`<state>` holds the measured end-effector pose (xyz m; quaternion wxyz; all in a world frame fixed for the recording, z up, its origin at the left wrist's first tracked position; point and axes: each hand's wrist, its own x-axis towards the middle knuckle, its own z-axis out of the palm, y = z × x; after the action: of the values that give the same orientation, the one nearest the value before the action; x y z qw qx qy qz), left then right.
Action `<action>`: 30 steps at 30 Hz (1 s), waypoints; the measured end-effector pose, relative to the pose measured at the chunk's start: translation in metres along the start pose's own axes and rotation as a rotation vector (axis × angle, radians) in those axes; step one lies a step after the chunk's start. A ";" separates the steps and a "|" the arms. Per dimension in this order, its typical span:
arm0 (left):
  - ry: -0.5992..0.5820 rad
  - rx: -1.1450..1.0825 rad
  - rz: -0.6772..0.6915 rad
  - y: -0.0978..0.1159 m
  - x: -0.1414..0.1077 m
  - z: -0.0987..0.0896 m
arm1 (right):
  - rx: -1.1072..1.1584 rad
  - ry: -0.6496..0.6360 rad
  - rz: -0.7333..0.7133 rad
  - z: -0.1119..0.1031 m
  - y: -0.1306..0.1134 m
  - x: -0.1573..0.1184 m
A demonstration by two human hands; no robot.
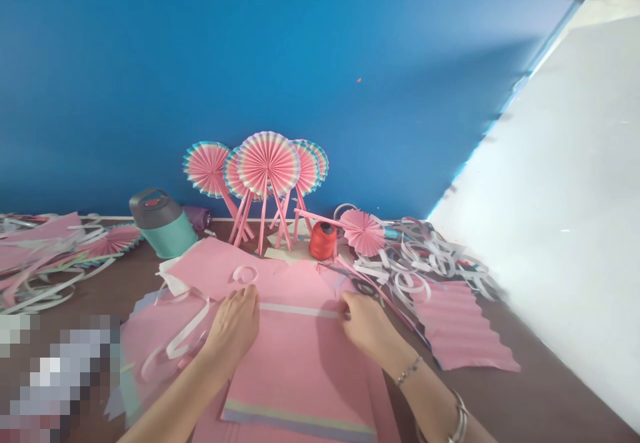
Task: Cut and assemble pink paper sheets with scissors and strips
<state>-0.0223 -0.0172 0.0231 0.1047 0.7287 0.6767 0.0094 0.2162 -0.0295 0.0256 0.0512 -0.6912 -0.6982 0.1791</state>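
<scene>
Clock centre: the white paper strip, lying across the pink sheet between the hands.
Scraps: pink paper and pale ribbons, 10 o'clock, far left on the brown surface.
Flask: teal with a dark lid, 10 o'clock.
Left hand: 9 o'clock, its grip closed on the strip's left end.
Pleated fans: upright on pink legs, near 12.
Pink sheet: 6 o'clock, its near edge banded yellow and lavender.
Red thread spool: between 12 and 1.
Right hand: 3 o'clock, its grip pinching the strip's right end.
Curled strips: 2 o'clock.
Wavy pink sheet: 3 o'clock, farther out.
</scene>
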 end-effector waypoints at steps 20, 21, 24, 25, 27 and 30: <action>0.052 0.041 0.050 -0.001 -0.001 0.005 | -0.172 -0.041 0.067 -0.008 -0.004 -0.008; 0.056 0.042 0.052 -0.002 -0.001 0.006 | -0.174 -0.035 0.082 -0.010 -0.003 -0.008; 0.071 0.040 0.059 -0.002 -0.001 0.006 | -0.139 -0.013 0.128 -0.016 0.008 -0.008; 0.076 0.035 0.062 -0.002 -0.001 0.006 | -0.112 -0.012 0.132 -0.018 0.013 -0.007; 0.084 0.017 0.072 -0.003 -0.002 0.005 | -0.063 -0.018 0.120 -0.021 0.023 -0.005; 0.101 -0.011 0.081 -0.005 -0.003 0.004 | -0.003 0.031 0.114 -0.025 0.030 -0.003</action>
<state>-0.0265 -0.0200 0.0192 0.0738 0.7534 0.6512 0.0541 0.2530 -0.0285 0.0393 0.0508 -0.7325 -0.6573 0.1699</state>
